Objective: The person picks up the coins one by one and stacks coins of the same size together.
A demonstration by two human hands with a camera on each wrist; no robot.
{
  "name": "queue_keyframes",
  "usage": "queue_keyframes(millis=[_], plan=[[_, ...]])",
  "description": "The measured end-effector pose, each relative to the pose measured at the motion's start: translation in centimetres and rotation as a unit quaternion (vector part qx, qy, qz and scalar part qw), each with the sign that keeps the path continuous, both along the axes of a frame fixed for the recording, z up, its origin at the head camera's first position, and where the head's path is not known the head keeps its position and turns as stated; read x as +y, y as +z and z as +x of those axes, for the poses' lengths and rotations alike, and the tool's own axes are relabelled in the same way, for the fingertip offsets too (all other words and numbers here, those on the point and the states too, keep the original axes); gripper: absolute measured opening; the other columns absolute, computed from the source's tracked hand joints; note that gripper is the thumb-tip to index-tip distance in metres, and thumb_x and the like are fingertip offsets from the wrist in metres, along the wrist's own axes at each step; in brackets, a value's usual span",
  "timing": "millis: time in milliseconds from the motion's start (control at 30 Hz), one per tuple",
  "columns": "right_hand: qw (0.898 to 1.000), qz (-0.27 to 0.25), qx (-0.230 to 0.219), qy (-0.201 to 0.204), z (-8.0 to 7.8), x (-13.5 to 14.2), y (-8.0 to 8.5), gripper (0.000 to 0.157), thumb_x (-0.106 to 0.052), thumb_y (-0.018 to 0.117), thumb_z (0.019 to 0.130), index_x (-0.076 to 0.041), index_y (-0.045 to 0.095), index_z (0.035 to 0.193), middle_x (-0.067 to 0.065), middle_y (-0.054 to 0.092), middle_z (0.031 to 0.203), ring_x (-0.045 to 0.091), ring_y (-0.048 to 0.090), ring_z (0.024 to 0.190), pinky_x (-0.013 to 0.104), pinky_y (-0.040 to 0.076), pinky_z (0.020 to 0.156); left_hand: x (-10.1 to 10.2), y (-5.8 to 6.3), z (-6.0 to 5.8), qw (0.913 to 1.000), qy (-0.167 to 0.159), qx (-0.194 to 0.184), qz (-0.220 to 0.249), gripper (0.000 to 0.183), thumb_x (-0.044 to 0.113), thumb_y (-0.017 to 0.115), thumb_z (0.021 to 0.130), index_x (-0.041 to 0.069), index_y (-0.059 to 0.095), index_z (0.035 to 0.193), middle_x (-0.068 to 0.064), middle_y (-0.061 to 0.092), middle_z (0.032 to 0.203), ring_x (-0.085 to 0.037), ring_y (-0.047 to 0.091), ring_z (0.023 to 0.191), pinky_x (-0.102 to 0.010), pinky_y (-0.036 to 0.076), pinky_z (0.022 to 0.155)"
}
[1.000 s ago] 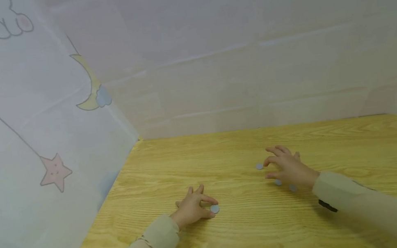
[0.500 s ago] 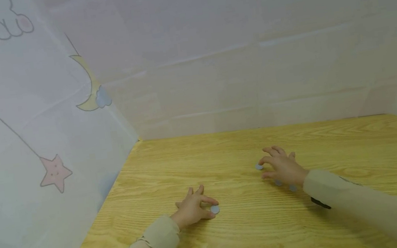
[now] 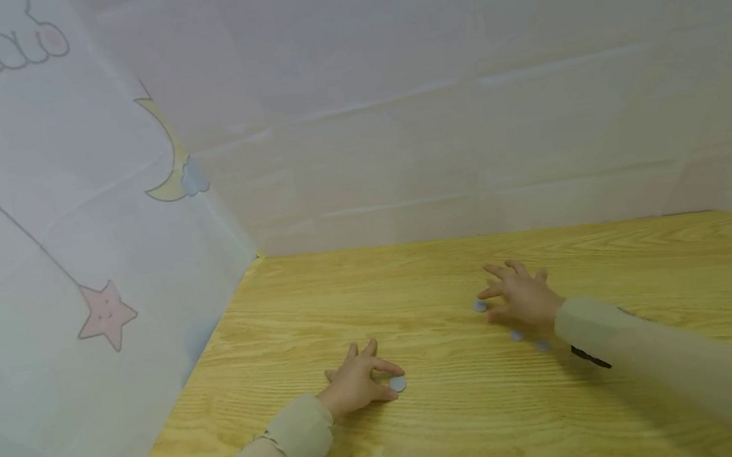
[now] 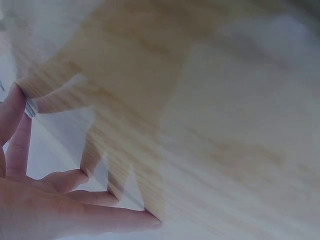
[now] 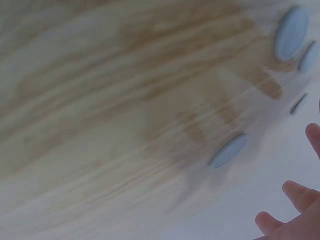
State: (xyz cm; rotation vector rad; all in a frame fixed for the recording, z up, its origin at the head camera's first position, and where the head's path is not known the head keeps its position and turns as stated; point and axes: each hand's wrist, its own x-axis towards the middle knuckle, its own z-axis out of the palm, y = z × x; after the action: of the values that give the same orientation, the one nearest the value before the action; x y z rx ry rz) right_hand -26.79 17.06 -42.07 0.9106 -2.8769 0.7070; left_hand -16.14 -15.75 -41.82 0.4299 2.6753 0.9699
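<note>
My left hand rests low at the table's left middle, its thumb and index finger pinching a small stack of pale grey discs. In the left wrist view the stack shows striped edges between the fingertips; the other fingertips touch the glossy top. My right hand hovers over the right middle with spread fingers. Its index fingertip is right at the edge of a grey disc, the thumb just nearer. Several discs show in the right wrist view, apart from the visible fingers.
Two more pale discs lie beneath and just in front of the right hand. The wood-grain table meets a pale sheet at the back and a printed sheet at the left.
The right hand has moved left to the far disc, and its fingers have spread around it. The left hand and its stack stay in place; the head view has shifted slightly.
</note>
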Motion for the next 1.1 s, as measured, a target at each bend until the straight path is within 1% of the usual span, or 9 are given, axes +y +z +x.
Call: queue_keyframes(millis=[200,367,467,733,900,1100], plan=[[1.0,0.0,-0.017,0.003,-0.7,0.2,-0.3,0.04,-0.026,0.079,0.078,-0.005,0.072,0.111,0.032,0.029,0.149,0.067,0.014,0.128,0.09,0.0,0.075,0.1,0.1,0.0,1.0,0.002,-0.006,0.002,0.032,0.019,0.079,0.078,0.014,0.073,0.109,-0.028,0.021,0.154,-0.06,0.002,0.137,-0.088,-0.007,0.082],[1.0,0.009,-0.014,0.002,-1.4,0.2,-0.9,0.039,-0.027,0.079,0.077,-0.008,0.073,0.111,0.031,0.031,0.148,0.066,0.014,0.13,0.09,0.002,0.077,0.2,0.3,0.1,1.0,0.0,-0.006,0.001,0.032,0.018,0.079,0.078,0.014,0.073,0.109,-0.028,0.021,0.154,-0.061,0.003,0.137,-0.088,-0.007,0.081],[1.0,0.012,-0.015,-0.001,-1.8,0.2,-1.2,0.037,-0.029,0.078,0.079,-0.011,0.074,0.11,0.029,0.032,0.149,0.064,0.014,0.131,0.09,0.002,0.077,0.2,0.4,0.1,1.0,0.001,-0.005,-0.002,0.032,0.018,0.079,0.078,0.014,0.073,0.109,-0.028,0.022,0.154,-0.061,0.003,0.137,-0.088,-0.006,0.081],[0.998,-0.013,-0.064,0.008,-3.0,0.5,-2.4,0.04,-0.038,0.075,0.081,-0.013,0.074,0.112,0.027,0.026,0.153,0.06,0.005,0.135,0.089,-0.002,0.08,0.2,0.2,0.0,1.0,0.003,-0.005,0.001,0.032,0.019,0.079,0.078,0.015,0.073,0.109,-0.028,0.021,0.154,-0.061,0.002,0.137,-0.088,-0.007,0.08],[0.997,-0.018,-0.077,0.016,-3.2,0.3,-2.2,0.041,-0.037,0.076,0.08,-0.011,0.073,0.111,0.028,0.025,0.152,0.061,0.003,0.135,0.089,-0.003,0.08,0.1,0.0,0.0,1.0,0.003,-0.004,0.0,0.032,0.019,0.079,0.078,0.015,0.073,0.109,-0.028,0.021,0.154,-0.061,0.002,0.137,-0.088,-0.007,0.081],[0.996,-0.02,-0.081,0.018,-3.1,-0.2,-1.5,0.032,-0.032,0.077,0.08,-0.01,0.074,0.105,0.028,0.025,0.152,0.061,0.003,0.135,0.089,-0.003,0.081,0.0,0.1,0.1,1.0,0.003,-0.004,0.006,0.032,0.018,0.079,0.078,0.015,0.073,0.109,-0.028,0.021,0.154,-0.061,0.002,0.137,-0.088,-0.007,0.08]])
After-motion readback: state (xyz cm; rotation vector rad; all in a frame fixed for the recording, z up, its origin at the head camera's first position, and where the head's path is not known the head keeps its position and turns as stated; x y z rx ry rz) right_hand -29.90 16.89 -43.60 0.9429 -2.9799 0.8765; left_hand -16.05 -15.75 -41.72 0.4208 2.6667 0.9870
